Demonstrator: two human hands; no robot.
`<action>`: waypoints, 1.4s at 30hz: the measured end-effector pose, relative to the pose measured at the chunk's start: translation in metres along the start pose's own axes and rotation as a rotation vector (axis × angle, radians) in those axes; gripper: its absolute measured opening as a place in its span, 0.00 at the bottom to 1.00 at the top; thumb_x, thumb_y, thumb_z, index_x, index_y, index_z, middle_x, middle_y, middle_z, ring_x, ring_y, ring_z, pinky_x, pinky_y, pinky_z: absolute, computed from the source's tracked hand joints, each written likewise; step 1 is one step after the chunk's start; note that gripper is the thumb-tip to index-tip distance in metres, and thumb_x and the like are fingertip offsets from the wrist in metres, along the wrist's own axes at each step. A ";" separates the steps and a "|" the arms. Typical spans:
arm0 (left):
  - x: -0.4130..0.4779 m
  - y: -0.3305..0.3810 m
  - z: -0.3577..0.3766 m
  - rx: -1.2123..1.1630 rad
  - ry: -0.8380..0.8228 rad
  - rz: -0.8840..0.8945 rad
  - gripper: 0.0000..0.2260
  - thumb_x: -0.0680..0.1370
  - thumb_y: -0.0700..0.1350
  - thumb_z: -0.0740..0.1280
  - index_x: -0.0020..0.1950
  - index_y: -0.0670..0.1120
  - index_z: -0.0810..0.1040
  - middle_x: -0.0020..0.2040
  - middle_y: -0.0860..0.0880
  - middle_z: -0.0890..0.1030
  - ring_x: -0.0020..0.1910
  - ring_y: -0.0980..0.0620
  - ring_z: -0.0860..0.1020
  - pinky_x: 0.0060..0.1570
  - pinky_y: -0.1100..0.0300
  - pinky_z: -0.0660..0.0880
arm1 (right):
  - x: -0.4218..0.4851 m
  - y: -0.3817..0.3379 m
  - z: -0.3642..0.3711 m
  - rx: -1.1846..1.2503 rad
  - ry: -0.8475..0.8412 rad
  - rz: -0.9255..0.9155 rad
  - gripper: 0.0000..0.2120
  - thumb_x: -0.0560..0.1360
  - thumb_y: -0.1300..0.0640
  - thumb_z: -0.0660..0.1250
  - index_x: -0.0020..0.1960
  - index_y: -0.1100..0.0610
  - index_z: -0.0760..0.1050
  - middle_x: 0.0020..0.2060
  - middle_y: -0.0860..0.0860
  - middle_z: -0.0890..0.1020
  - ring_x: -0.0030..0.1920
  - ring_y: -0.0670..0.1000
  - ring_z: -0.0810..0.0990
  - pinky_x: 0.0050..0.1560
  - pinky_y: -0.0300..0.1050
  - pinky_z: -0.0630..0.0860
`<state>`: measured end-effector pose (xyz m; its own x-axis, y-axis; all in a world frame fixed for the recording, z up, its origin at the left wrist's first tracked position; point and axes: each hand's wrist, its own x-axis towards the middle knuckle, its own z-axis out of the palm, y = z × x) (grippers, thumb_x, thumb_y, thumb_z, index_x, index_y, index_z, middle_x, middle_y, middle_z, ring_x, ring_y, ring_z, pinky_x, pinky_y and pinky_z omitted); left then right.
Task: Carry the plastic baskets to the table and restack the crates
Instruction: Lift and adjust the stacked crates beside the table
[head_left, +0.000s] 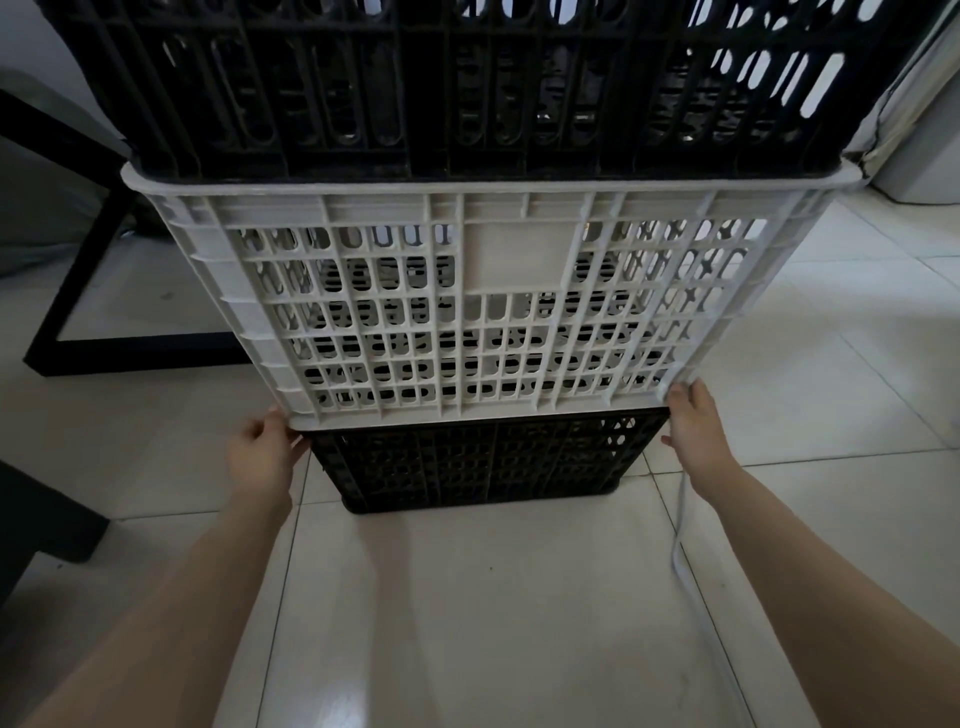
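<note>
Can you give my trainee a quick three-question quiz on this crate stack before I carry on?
1. True or false: the white crate sits between two black crates.
2. Which part of the white crate do the left hand and right hand touch? A) its top rim B) its bottom corners C) its blank centre panel
3. Fill in: the bottom black crate rests on the tiled ____.

Key
1. True: the top black crate is nested in its rim and another lies beneath.
2. B, one hand at each lower corner.
3. floor.
</note>
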<state>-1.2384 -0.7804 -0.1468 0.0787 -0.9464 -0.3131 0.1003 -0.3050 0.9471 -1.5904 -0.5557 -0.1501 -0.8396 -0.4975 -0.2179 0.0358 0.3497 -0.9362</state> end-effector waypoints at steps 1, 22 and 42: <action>0.001 0.000 0.001 -0.001 0.015 0.001 0.10 0.82 0.41 0.59 0.40 0.44 0.71 0.44 0.44 0.77 0.52 0.46 0.77 0.58 0.53 0.75 | 0.006 0.007 -0.001 -0.019 0.002 -0.016 0.14 0.74 0.41 0.52 0.55 0.42 0.71 0.63 0.51 0.73 0.64 0.55 0.72 0.67 0.63 0.69; -0.001 -0.007 0.008 -0.051 0.081 0.055 0.16 0.83 0.42 0.58 0.68 0.35 0.68 0.56 0.42 0.75 0.56 0.46 0.77 0.60 0.52 0.75 | 0.000 -0.002 0.013 0.048 0.065 0.063 0.10 0.81 0.56 0.53 0.62 0.48 0.62 0.71 0.52 0.61 0.63 0.54 0.71 0.55 0.57 0.79; -0.032 0.066 0.034 -0.041 0.116 0.175 0.21 0.78 0.42 0.52 0.69 0.47 0.71 0.61 0.47 0.78 0.55 0.50 0.77 0.54 0.58 0.75 | -0.002 -0.074 -0.010 0.113 0.049 0.120 0.15 0.73 0.71 0.58 0.57 0.58 0.67 0.48 0.52 0.76 0.47 0.51 0.74 0.44 0.41 0.71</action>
<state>-1.2681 -0.7742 -0.0717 0.2115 -0.9655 -0.1522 0.1149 -0.1301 0.9848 -1.5967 -0.5730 -0.0776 -0.8511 -0.4174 -0.3185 0.1955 0.3111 -0.9301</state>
